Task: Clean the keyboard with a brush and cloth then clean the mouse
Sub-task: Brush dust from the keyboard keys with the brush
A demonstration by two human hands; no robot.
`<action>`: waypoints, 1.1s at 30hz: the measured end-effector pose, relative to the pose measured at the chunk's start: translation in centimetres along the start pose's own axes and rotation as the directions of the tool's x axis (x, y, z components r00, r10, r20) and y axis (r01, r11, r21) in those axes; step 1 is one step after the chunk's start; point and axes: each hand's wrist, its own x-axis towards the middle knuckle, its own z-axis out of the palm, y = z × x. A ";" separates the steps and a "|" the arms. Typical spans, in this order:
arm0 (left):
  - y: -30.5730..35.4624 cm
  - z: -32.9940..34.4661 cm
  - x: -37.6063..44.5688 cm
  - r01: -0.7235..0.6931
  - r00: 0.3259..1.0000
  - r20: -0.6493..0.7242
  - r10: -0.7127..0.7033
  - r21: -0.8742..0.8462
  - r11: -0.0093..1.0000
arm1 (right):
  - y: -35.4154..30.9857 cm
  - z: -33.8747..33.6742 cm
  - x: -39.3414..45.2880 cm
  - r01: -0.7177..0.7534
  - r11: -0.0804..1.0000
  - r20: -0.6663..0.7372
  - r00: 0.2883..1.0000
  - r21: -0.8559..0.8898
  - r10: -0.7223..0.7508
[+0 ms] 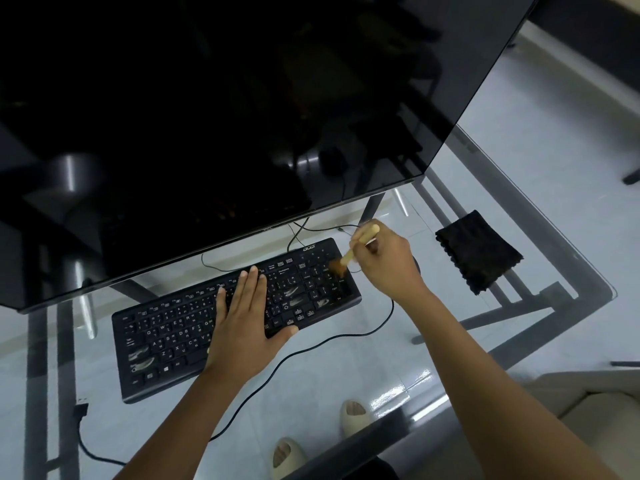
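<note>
Desk: we see a glass desk (540,216) with a pale tiled floor under it; a dark monitor (207,116) fills the top of the view.
Keyboard: the black keyboard (166,341) lies at an angle below the monitor, with its cable looping toward us.
Left hand: our left hand (244,318) lies flat on the middle keys with straight fingers and holds the keyboard steady.
Right hand: our right hand (384,259) pinches the wooden handle of the brush (348,256); the bristles touch the right end of the keyboard.
Cloth: the black cloth (479,251) waits on the glass, to the right of the keyboard.
Mouse: we cannot see it directly.
Advice: we judge that short light strokes along the gaps, toward the edge, are best; the flat hand should not press too hard.
</note>
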 end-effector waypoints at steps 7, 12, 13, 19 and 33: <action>-0.3 0.4 0.0 0.002 1.000 0.015 -0.002 0.018 1.000 | 0.1 0.2 0.0 0.049 0.997 -0.059 0.997 -0.060 -0.053; -0.4 0.7 -0.2 0.001 1.000 0.013 -0.002 0.034 0.999 | -0.1 0.9 0.1 0.102 0.971 -0.005 0.994 -0.215 -0.106; -0.3 0.7 -0.2 0.001 1.000 0.014 -0.001 0.036 0.999 | -0.2 1.0 0.1 0.102 0.979 -0.087 0.989 -0.174 -0.118; -0.4 0.9 -0.2 0.005 1.000 0.010 -0.005 0.033 0.999 | -0.9 1.8 0.5 0.071 0.997 0.041 0.997 -0.009 -0.071; -0.5 0.6 -1.1 0.042 0.997 -0.065 -0.044 -0.026 0.999 | -2.0 3.8 0.6 0.166 0.983 0.010 0.986 0.082 -0.168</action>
